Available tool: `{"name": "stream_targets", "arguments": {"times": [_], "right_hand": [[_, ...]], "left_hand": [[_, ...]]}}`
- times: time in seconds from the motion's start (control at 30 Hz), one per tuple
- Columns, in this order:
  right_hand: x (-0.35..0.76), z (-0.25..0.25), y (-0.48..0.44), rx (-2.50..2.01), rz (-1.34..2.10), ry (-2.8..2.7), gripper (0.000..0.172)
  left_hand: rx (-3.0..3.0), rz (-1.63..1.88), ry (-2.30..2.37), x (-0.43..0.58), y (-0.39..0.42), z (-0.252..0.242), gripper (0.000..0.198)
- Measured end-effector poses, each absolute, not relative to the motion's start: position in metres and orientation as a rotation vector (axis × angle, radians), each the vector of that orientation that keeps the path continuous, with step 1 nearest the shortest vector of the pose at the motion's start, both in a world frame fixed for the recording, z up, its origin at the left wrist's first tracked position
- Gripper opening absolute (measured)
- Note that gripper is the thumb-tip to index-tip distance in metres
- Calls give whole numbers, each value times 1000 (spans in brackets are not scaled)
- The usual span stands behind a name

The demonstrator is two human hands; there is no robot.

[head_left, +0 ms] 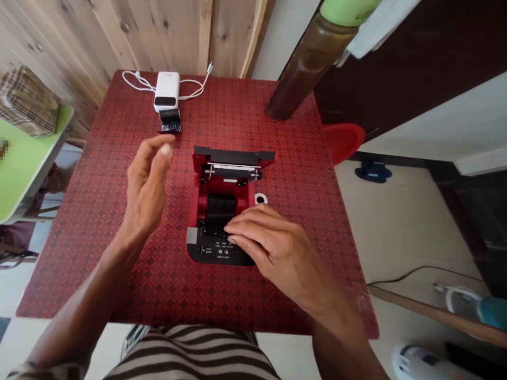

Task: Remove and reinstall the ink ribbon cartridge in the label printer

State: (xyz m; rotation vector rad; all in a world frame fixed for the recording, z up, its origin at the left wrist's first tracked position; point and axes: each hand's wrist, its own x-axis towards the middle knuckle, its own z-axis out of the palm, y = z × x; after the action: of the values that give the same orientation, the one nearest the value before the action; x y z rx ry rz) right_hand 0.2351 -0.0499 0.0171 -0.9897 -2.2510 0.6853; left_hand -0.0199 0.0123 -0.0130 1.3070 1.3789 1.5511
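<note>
At the middle of the red desk (119,264) sits a red and black printer (222,190), its lid (233,154) tipped up and back. The right hand (273,243) lies flat and open over its front, fingers spread on the black button panel. The left hand (148,184) is raised just left of it, fingertips pinched together below a small black part (170,120); whether they touch it I cannot tell. Behind that lies a white power bank (167,91).

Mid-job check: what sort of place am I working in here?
Likely a room in a home: a small table with a red patterned cloth, a wood-plank wall behind it, and a white power bank with its cable near the open red-and-black printer.
</note>
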Motion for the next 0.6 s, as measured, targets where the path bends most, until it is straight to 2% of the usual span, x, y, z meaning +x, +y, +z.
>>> {"name": "stream_targets", "arguments": {"times": [0.1,0.13,0.27,0.37,0.4,0.5,0.6], "right_hand": [[230,14,-55,-1003,578,-2228,16],[229,13,-57,-1015,527,-2231,17],[230,12,-68,-1038,292,-2215,20],[231,9,-74,-1016,202,-2212,23],[232,8,-75,-1003,185,-2209,24],[231,4,-78,-983,128,-2198,25],[230,1,-80,-981,84,-2188,23]], "left_hand": [[1234,1538,1299,-6,43,-4,52],[1237,1521,1281,-2,48,-2,52],[1254,1487,1237,4,43,4,35],[1247,1403,1291,0,21,4,15],[1230,1362,1317,-3,13,3,18],[1158,1238,1360,-10,-13,-4,54],[1089,1132,1346,-13,-35,-14,71]]}}
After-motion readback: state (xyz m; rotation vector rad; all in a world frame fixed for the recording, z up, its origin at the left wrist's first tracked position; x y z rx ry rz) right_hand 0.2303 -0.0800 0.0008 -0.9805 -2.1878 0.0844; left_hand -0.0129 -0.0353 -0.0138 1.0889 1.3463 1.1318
